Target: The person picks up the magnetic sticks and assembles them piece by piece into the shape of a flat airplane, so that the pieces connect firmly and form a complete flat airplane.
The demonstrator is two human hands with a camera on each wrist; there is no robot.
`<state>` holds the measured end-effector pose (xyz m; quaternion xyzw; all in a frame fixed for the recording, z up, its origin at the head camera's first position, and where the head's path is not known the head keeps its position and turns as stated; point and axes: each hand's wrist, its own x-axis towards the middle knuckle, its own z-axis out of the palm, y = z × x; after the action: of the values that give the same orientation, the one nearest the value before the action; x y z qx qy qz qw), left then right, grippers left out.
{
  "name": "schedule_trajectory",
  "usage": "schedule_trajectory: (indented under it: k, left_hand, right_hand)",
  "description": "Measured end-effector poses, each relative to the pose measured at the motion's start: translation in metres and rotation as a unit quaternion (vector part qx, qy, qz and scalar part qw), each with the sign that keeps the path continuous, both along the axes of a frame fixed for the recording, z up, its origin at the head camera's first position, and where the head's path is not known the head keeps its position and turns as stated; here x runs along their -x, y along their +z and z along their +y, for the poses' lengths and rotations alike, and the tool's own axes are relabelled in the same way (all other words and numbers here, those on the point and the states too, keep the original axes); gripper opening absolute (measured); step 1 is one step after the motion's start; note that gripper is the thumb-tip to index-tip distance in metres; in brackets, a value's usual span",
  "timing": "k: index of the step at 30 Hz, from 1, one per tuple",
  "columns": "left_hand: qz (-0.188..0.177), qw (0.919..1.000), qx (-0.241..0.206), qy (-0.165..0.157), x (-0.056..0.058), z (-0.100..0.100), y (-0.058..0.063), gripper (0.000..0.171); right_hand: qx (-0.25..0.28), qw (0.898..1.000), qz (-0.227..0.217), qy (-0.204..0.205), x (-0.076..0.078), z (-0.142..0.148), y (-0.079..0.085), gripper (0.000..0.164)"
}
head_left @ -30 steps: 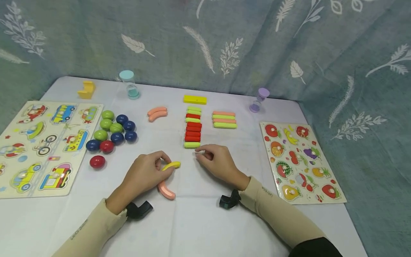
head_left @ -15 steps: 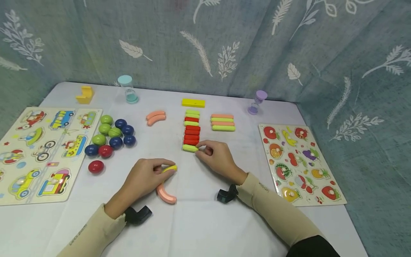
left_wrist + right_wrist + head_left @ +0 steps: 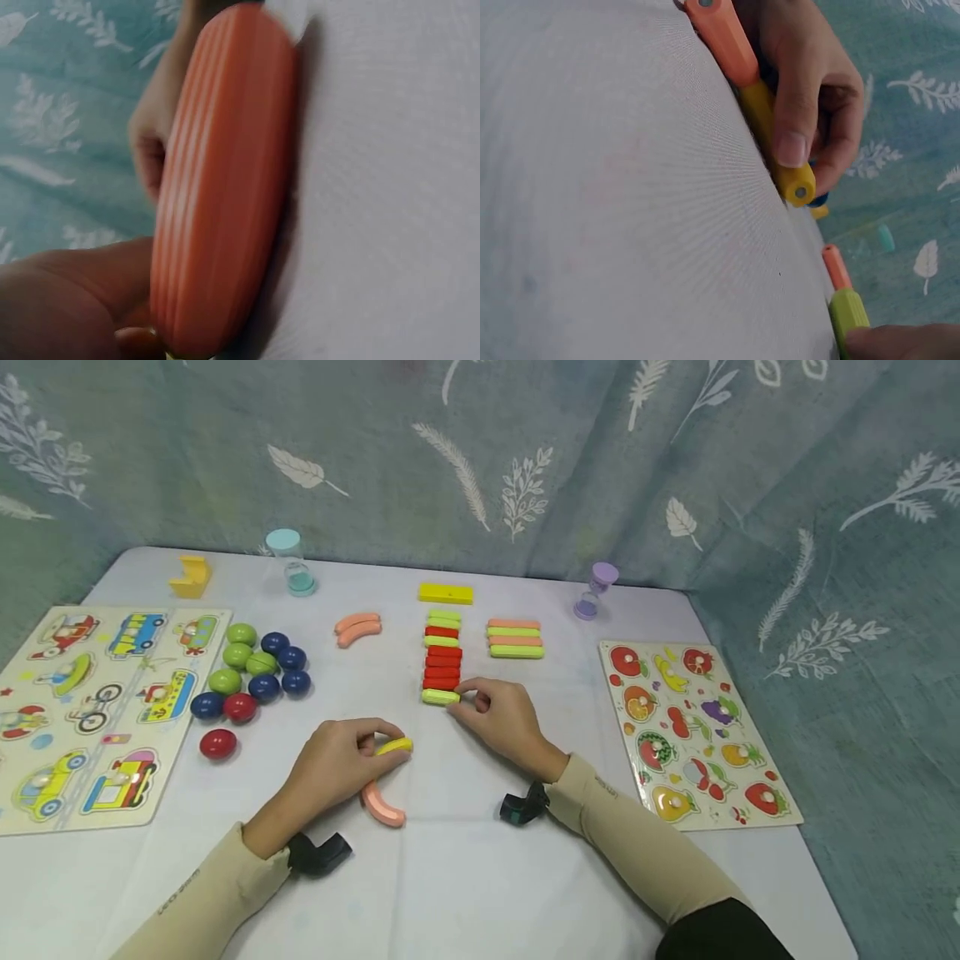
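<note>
My left hand (image 3: pixel 337 768) pinches a yellow curved piece (image 3: pixel 395 746) between thumb and fingers, low on the white cloth. End to end with it lies a salmon-pink curved piece (image 3: pixel 384 812), which fills much of the left wrist view as a ribbed block (image 3: pixel 225 180). In the right wrist view, the yellow piece (image 3: pixel 761 120) shows a grey disc in its end. My right hand (image 3: pixel 506 718) pinches the right end of a lime-green stick (image 3: pixel 439 697), nearest in a column of red sticks (image 3: pixel 442 672) and lime ones.
A yellow block (image 3: pixel 446 593) tops the column. Salmon and lime sticks (image 3: pixel 514 652) lie right of it, two salmon curved pieces (image 3: pixel 358 628) left. Coloured wooden eggs (image 3: pixel 240 707) sit beside the vehicle puzzle (image 3: pixel 45 693). A fruit puzzle (image 3: pixel 720 814) and two hourglasses (image 3: pixel 291 564) flank the area.
My right hand has moved slightly forward and left, from beside the nearest lime-green stick to gripping its end. The left hand stays on the yellow piece.
</note>
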<state>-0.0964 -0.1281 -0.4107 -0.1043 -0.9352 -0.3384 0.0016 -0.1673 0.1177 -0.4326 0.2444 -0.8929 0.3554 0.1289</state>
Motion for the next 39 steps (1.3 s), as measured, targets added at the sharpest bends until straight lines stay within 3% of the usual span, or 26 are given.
schedule_trajectory:
  k: [9, 18, 39]
  left_hand:
    - [0.006, 0.9999, -0.015, 0.002, 0.028, 0.001, 0.0, 0.026]
    - [0.015, 0.9997, -0.021, 0.005, 0.028, 0.0, -0.001, 0.024]
    - [0.022, 0.9996, -0.012, 0.013, 0.024, -0.001, -0.004, 0.024]
  right_hand:
    - [-0.004, 1.0, -0.008, 0.022, -0.004, 0.006, 0.0, 0.019]
    - [-0.003, 0.996, 0.012, 0.083, -0.008, 0.009, 0.001, 0.018]
    - [0.026, 0.992, -0.004, 0.125, -0.014, 0.004, 0.0, 0.018]
